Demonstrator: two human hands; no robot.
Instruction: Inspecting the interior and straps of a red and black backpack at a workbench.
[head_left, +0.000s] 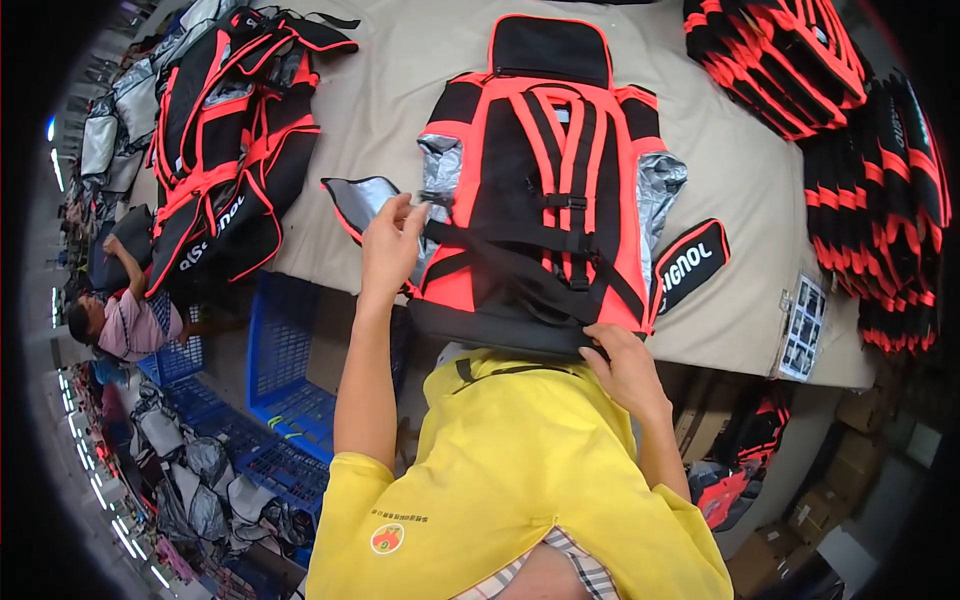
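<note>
I watch the counter [750,180] | bag [490,190] lies on it, along the near side; probably light, soft, floppy, silver lining [443,160] maybe slippery; I'd hold its edges | right grip [625,365] grasping bag's near edge | left grip [391,240] at strap [438,199], pinching or not I can't tell

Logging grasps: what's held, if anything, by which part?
Left hand: seemingly a black webbing strap, by its end. Right hand: at edge of coral-black fabric backpack; grip unclear.

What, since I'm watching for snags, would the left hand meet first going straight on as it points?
Probably the silver side panel of the backpack, just ahead of the left hand; depth is unclear.
</note>
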